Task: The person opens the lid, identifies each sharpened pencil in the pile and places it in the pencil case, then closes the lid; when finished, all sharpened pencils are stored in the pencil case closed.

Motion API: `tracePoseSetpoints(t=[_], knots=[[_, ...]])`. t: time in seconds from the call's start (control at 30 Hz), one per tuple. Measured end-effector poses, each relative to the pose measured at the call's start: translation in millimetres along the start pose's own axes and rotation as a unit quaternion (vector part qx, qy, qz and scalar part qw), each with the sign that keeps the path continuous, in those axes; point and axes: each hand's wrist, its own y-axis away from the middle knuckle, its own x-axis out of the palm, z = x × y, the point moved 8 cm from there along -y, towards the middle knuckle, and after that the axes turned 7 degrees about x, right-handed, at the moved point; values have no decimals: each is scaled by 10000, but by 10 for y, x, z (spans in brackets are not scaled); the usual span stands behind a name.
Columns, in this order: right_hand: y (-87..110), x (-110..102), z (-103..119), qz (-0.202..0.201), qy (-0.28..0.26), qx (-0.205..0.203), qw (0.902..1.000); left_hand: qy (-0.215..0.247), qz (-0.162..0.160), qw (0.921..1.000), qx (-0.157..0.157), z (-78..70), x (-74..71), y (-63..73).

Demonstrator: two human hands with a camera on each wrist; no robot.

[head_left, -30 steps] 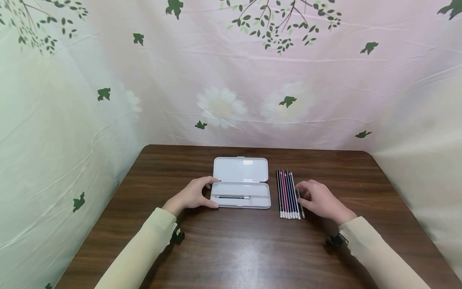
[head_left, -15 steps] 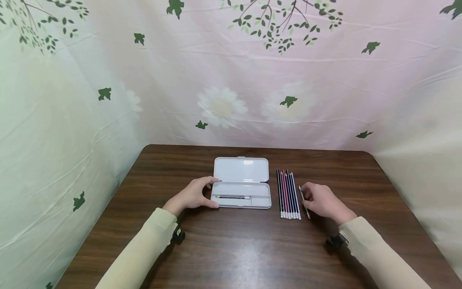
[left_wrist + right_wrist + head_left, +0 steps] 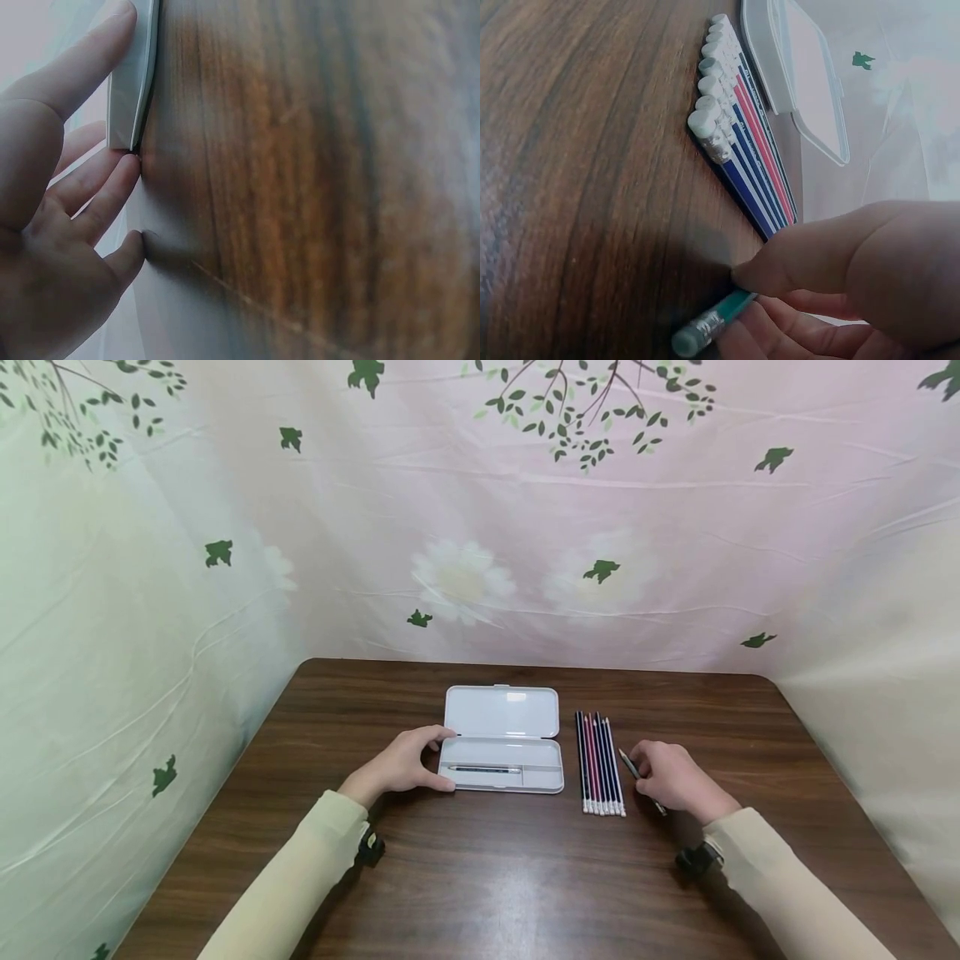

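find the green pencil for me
In the head view, the green pencil is pinched in the right hand, just right of the row of pencils.

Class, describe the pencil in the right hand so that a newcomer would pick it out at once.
On the dark wooden table, find the open white case and, to its right, the row of pencils. Just right of that row, the right hand holds a single pencil. It is green and slanted, apart from the blue and red ones.
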Motion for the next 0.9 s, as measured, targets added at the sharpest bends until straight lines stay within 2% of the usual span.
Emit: tracePoseSetpoints(t=[0.2, 0.53, 0.73, 0.9], knots=[[12, -47, -13, -76, -28, -19, 10000, 36, 11, 10000, -17, -5, 1, 3], [48, -142, 104, -431, -166, -412, 9981, 45, 5, 10000, 35, -26, -10, 8], [84, -211, 251, -749, -198, -824, 9936, 17, 11, 10000, 14, -18, -7, 16], [114, -241, 439, -1023, -199, -1329, 9856, 30, -11, 10000, 22, -19, -9, 11]])
